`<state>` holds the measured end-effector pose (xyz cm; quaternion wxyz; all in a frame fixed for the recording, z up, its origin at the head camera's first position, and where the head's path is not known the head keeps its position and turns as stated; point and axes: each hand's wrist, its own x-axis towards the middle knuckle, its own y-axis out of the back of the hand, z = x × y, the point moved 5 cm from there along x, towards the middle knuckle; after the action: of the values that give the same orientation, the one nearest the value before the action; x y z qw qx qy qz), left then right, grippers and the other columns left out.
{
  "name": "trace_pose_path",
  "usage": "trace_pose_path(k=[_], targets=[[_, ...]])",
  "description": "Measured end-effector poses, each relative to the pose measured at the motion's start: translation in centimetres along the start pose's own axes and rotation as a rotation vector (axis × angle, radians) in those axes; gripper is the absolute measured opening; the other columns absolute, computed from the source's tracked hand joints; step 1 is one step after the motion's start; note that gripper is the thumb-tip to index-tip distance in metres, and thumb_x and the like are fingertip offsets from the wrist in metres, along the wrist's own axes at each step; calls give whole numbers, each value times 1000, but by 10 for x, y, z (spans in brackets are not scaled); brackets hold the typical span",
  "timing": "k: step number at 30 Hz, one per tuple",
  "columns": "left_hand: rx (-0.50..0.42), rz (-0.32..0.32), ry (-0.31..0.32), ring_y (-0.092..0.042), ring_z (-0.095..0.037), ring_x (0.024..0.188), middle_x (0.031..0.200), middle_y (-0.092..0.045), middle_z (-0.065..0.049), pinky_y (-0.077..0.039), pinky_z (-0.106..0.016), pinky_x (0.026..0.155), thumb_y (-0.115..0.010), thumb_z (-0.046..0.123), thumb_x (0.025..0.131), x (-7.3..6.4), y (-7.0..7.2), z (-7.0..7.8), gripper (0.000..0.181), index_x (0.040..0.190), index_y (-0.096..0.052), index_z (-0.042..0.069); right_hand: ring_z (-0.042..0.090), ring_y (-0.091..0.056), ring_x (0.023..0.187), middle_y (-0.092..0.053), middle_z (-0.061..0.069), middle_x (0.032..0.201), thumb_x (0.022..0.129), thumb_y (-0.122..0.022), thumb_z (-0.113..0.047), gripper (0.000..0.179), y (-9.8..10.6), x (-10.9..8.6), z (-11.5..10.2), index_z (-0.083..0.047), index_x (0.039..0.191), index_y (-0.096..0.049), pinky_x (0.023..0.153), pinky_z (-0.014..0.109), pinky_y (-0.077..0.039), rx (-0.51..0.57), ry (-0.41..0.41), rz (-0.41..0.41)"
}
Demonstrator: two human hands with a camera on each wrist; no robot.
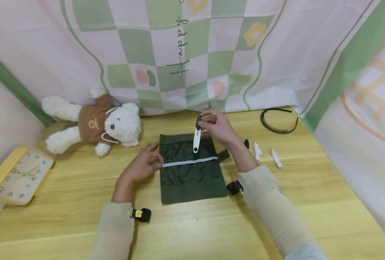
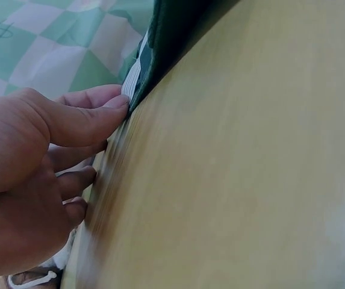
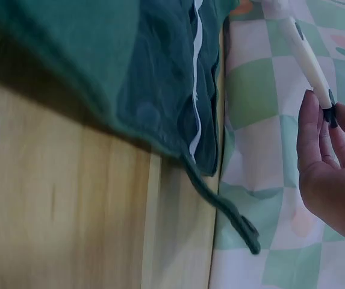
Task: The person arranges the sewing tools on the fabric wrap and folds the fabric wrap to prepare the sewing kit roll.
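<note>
A dark green fabric tool roll (image 1: 192, 184) lies unfolded on the wooden table, a white elastic band (image 1: 189, 162) running across its middle. At its left edge, my left hand (image 1: 143, 162) pinches the band's end and the cloth between thumb and index finger; the left wrist view shows this edge raised. My right hand (image 1: 219, 126) holds a slim white tool with a black end (image 1: 197, 139), shaped like a small utility knife, above the roll's upper part. Thumb and fingertips grip its black end, and the white end, with a small hole, points down toward the band.
A snap strap (image 1: 223, 155) sticks out from the roll's right side. Beyond the right forearm lie two small pink-and-white items (image 1: 257, 151) and a black headband (image 1: 278, 121). On the left are a plush bear (image 1: 93, 122) and a yellow clock (image 1: 20, 175). A checked curtain (image 1: 192, 54) hangs behind.
</note>
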<state>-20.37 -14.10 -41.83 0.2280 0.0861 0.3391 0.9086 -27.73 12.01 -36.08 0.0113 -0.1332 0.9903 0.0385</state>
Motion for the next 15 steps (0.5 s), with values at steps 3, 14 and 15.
trace_pose_path(k=[3, 14, 15], targets=[[4, -2, -3, -6, -55, 149, 157, -28, -34, -1, -67, 117, -68, -2, 94, 0, 0, 1, 12, 88, -69, 9, 19, -67, 88, -64, 14, 102, 101, -58, 1, 33, -6, 1, 1, 8, 133, -50, 86, 51, -57, 9, -13, -6], [20, -6, -13, -6, -57, 147, 157, -26, -36, 1, -69, 115, -63, -4, 95, 1, -1, 1, 13, 89, -65, 7, 21, -67, 87, -63, 15, 103, 101, -60, 1, 32, -22, 7, 9, 5, 132, -52, 81, 40, -60, 19, -44, -26], [19, -8, -10, -6, -57, 148, 157, -26, -36, 2, -69, 115, -63, -4, 96, 1, -1, 1, 13, 89, -65, 8, 21, -67, 87, -63, 15, 103, 101, -60, 0, 32, -23, 8, 9, 5, 132, -52, 81, 41, -60, 23, -46, -24]])
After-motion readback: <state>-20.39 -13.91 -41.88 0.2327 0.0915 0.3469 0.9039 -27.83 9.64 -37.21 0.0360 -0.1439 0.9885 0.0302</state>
